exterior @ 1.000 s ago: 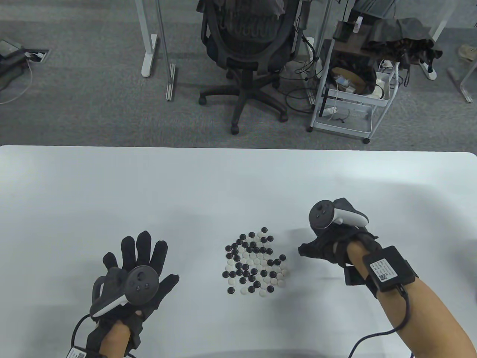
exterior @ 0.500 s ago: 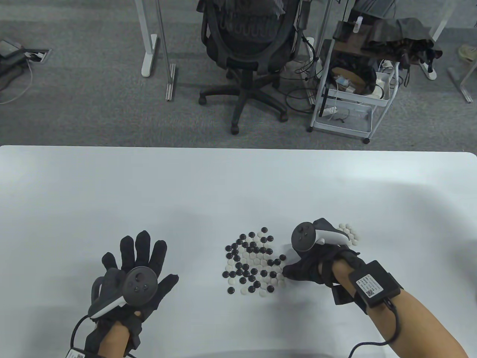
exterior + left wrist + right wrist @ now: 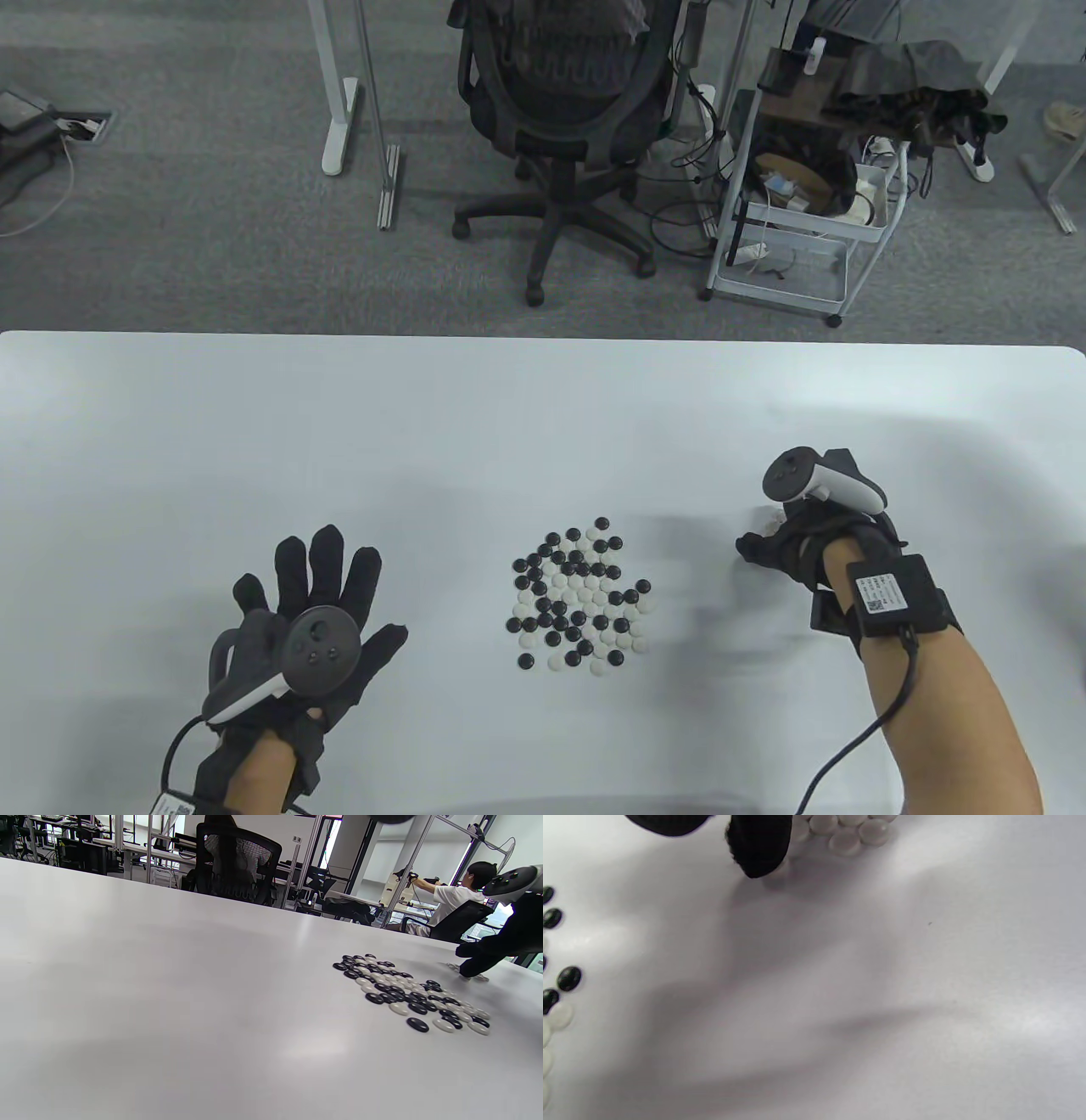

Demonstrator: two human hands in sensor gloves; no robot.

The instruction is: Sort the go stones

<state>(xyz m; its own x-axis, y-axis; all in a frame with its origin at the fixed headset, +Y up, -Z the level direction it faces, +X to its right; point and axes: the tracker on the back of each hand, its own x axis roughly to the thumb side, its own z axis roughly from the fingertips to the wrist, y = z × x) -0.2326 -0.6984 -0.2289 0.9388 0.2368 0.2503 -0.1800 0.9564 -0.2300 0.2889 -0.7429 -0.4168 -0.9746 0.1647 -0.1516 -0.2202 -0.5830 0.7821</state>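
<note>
A mixed pile of black and white Go stones (image 3: 581,604) lies on the white table (image 3: 475,424); it also shows in the left wrist view (image 3: 407,993). My left hand (image 3: 310,586) rests flat on the table left of the pile, fingers spread, holding nothing. My right hand (image 3: 752,548) is right of the pile, beside a small group of white stones (image 3: 770,513) that it mostly hides. In the right wrist view a fingertip (image 3: 759,849) presses a white stone (image 3: 779,869) to the table, just short of the white group (image 3: 848,832).
Beyond the table's far edge stand an office chair (image 3: 560,110) and a white cart (image 3: 806,212). Stones at the pile's edge (image 3: 568,978) show at the left of the right wrist view.
My right hand reached to the pile's right edge, then moved up and right to the white group, with a white stone now under its fingertip. My left hand has not moved.
</note>
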